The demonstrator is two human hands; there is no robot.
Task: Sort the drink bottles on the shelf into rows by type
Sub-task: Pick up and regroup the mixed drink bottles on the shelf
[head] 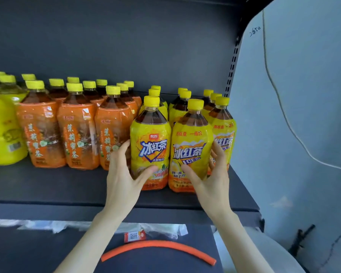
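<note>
Yellow-label ice tea bottles stand in three rows at the right of the dark shelf [47, 186]. My left hand [124, 174] wraps the lower part of the front bottle of the left row [151, 142]. My right hand [211, 176] wraps the front bottle of the middle row [191, 146], with its fingers between that bottle and the right row's front bottle [224, 133]. Orange-label jasmine tea bottles [78, 134] fill several rows to the left, all with yellow caps.
Large yellow jugs [2, 131] stand at the far left. The shelf's perforated upright [232, 64] and a pale wall with a hanging cord [283, 115] close the right side. On the lower shelf lie an orange curved tube [159, 246], a small red packet [135, 236] and clear plastic.
</note>
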